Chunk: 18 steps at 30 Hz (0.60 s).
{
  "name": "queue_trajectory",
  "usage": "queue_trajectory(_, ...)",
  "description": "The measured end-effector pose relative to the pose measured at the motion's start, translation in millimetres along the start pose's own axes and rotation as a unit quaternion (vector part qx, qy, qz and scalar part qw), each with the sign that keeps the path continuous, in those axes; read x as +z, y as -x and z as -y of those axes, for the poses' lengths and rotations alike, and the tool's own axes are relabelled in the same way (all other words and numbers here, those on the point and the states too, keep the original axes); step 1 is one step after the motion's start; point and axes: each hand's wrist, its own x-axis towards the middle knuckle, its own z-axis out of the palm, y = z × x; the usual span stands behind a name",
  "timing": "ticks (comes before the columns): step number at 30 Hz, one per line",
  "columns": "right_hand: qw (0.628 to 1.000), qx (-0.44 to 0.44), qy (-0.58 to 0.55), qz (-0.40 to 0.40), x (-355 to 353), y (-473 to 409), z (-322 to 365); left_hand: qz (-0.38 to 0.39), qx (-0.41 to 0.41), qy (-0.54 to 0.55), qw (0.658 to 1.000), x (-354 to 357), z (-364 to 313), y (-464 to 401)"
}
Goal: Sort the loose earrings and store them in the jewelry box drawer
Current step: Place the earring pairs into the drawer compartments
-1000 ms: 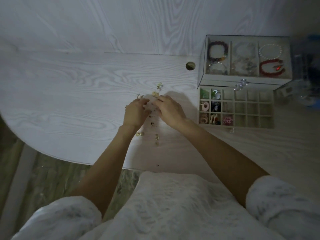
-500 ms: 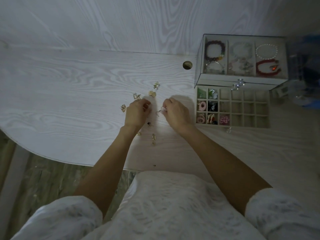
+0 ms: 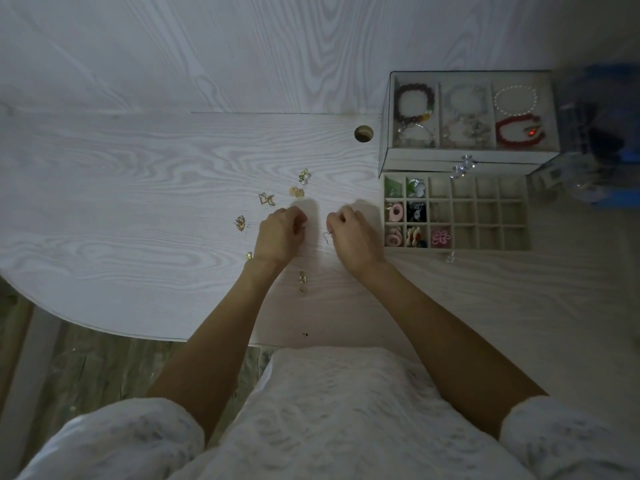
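Observation:
Several small gold earrings (image 3: 266,199) lie scattered on the white table (image 3: 121,202), some beyond my hands, some near my wrists (image 3: 302,277). My left hand (image 3: 280,233) has its fingers curled; what it holds is hidden. My right hand (image 3: 351,233) pinches a thin hook earring (image 3: 327,236) at its fingertips. Right of that hand, the pulled-out jewelry box drawer (image 3: 485,216) shows a grid of small compartments. Its left cells hold pink, green and dark earrings. Behind it stands the glass-topped jewelry box (image 3: 471,161) with bracelets inside.
A round cable hole (image 3: 363,133) sits in the table near the box. Dark and blue objects (image 3: 602,140) crowd the far right. The table's curved front edge (image 3: 104,329) runs just before my lap, with floor at the lower left.
My hands have drawn apart from each other. The right one now holds a thin hook earring away from the left.

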Motion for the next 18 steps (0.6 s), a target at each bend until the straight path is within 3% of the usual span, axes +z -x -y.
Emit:
queue_trajectory(5,0.999,-0.021,-0.033,-0.015,-8.5,12.2,-0.9,0.020,0.015,-0.023,0.999,8.4,-8.3,1.7)
queue_trajectory(11,0.997,-0.004,-0.070,-0.023,-15.2,27.5,-17.7,-0.015,0.031,0.017,0.999,10.9,-12.1,9.0)
queue_trajectory(14,0.985,0.016,-0.146,-0.088,-28.9,37.3,-28.7,-0.020,0.040,0.018,0.999,9.8,-11.9,8.5)
queue_trajectory(18,0.942,0.121,-0.239,-0.204,-65.1,35.9,-60.6,-0.016,0.041,0.015,0.999,8.2,-13.6,5.0)
